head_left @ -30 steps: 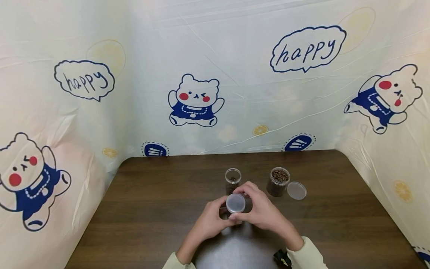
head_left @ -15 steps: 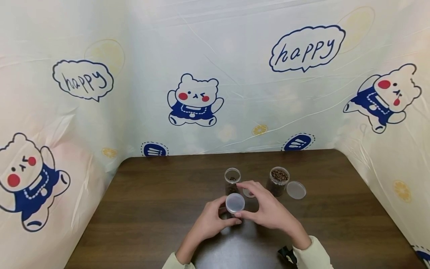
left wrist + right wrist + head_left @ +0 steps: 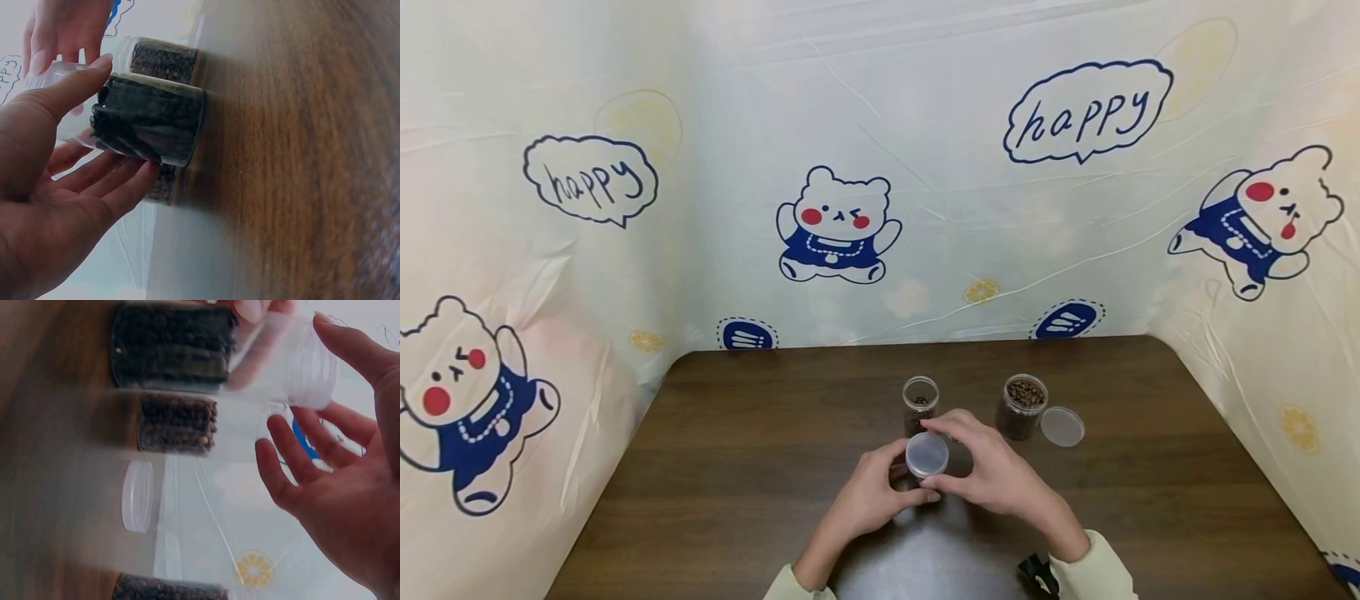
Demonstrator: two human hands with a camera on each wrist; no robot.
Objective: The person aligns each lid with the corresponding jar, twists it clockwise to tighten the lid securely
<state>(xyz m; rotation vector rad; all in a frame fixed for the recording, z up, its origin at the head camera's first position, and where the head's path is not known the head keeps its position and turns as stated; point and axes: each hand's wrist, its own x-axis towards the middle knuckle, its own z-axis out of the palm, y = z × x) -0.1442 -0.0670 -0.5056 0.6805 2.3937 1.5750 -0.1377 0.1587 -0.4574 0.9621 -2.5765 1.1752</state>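
A clear plastic jar (image 3: 150, 119) stands upright on the table, its lower part filled with dark pieces whose kind is unclear. My left hand (image 3: 876, 492) grips its side, thumb on one face and fingers on the other. On its mouth sits a translucent lid (image 3: 927, 455). My right hand (image 3: 1000, 471) has its thumb and a fingertip on opposite sides of that lid, other fingers spread, as the right wrist view shows. Behind stand two uncapped jars of brown coffee beans: a left jar (image 3: 920, 396), part hidden by the hands, and a fuller right jar (image 3: 1021, 408).
One loose lid (image 3: 1062, 426) lies flat beside the right jar. Another loose lid (image 3: 137, 497) shows in the right wrist view, behind my right hand. The brown wooden table (image 3: 760, 433) ends at a printed cloth (image 3: 925, 208). Something black (image 3: 1037, 575) is at my right cuff.
My right index finger lifted off the lid half a second ago, uncovering the loose lid behind, and has come back in. The left hand and the jar have stayed in place.
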